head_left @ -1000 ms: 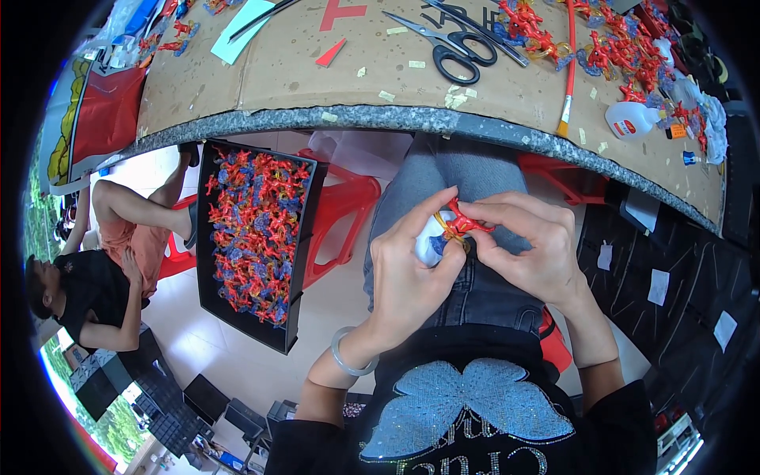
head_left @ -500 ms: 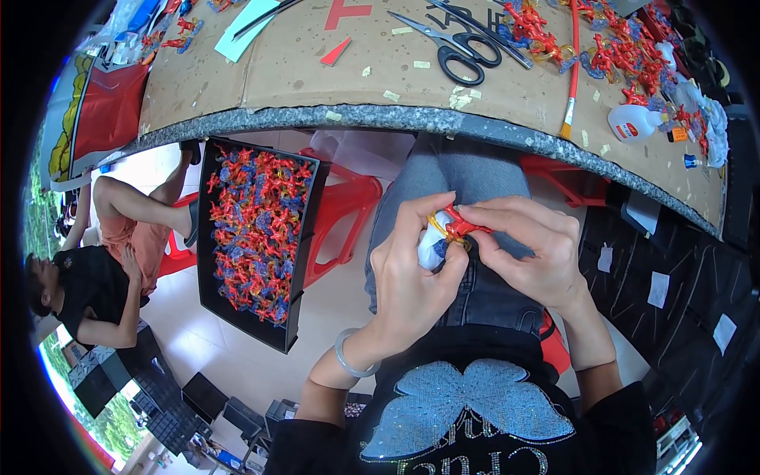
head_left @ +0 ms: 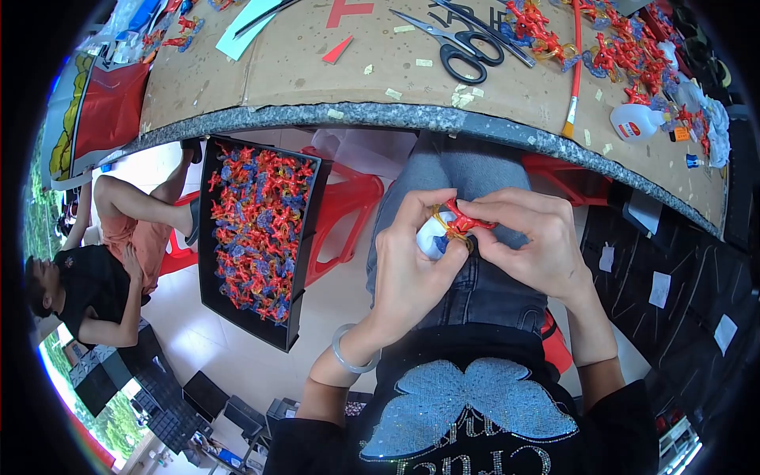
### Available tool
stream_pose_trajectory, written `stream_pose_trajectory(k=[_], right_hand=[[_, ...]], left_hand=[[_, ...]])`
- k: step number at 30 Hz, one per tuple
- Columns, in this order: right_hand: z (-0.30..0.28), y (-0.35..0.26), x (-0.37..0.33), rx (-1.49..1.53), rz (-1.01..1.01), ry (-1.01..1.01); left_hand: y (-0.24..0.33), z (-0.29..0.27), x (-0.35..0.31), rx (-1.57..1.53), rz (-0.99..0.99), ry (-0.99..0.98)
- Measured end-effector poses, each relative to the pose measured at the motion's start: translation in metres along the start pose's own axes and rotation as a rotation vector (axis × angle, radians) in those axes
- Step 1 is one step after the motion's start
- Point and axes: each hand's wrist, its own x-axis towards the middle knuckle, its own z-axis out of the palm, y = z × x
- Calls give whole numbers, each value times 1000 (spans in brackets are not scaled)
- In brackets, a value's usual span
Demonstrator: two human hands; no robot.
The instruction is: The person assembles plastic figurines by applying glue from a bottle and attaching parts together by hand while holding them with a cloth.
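Above my lap, both hands meet on a small red figurine [head_left: 459, 222] with clear yellow and blue parts. My left hand [head_left: 400, 261] is closed round its lower part, thumb and forefinger on either side. A smooth white object [head_left: 430, 237] sits in the same hand, behind the figurine; its kind is hidden by the fingers. With thumb and fingertips, my right hand [head_left: 534, 237] pinches the red part from the right. To the left, a black tray [head_left: 294, 313] holds many similar red, blue and yellow figurines [head_left: 257, 229].
Cardboard covers the stone-edged table [head_left: 277, 75] ahead. On it lie scissors [head_left: 467, 59], a red-handled brush [head_left: 571, 103], a white bottle [head_left: 636, 121] and more figurines [head_left: 625, 59]. A red stool [head_left: 344, 218] stands beside the tray. Another person [head_left: 95, 289] sits at far left.
The red figurine has tilted slightly between my fingers, and the right hand has shifted a little. Both hands keep their hold. The whole view has moved very slightly.
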Motion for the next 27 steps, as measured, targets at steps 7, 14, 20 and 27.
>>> stream_pose_trajectory(k=[7,14,20,27], right_hand=[[0,1,3,4,-22,4],[1,4,3,-36,-76,35],[0,0,1,-23,-32,25],[-6,0,2,86,1,-17]], left_hand=[[2,-1,1,-12,-13,-4],[5,3,2,120,61,48],[7,2,0,199,77,58],[-5,0,-1,4,58,-6]])
